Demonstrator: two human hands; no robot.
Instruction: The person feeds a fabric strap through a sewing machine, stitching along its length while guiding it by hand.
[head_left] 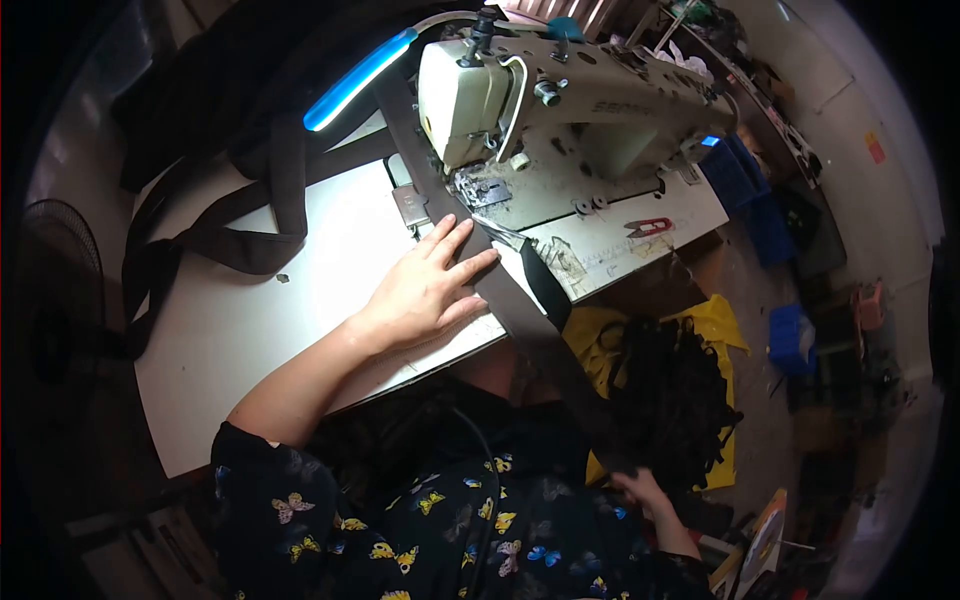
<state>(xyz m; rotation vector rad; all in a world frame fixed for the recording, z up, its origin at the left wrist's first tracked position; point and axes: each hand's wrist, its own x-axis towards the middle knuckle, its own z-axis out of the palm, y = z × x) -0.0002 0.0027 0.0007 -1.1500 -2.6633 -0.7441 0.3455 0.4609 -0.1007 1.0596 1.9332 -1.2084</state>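
A long dark brown fabric strip (520,312) runs from under the sewing machine (580,120) down over the table's front edge. My left hand (425,285) lies flat on the strip just in front of the presser foot (484,190), fingers spread, pressing it to the table. Below the table edge, at the strip's lower part, my right hand (645,492) has its fingers closed on the strip; part of the grip is in shadow. A metal guide block (409,204) sits at the strip's left edge. A narrow black band (543,280) hangs just right of the strip.
Loops of dark strip (240,235) lie on the white table (225,370) at left. Red thread snips (648,227) and small bobbins (591,205) rest right of the needle. A dark heap of strips (672,400) sits on yellow cloth (722,325) below. A lit lamp (360,80) hangs above.
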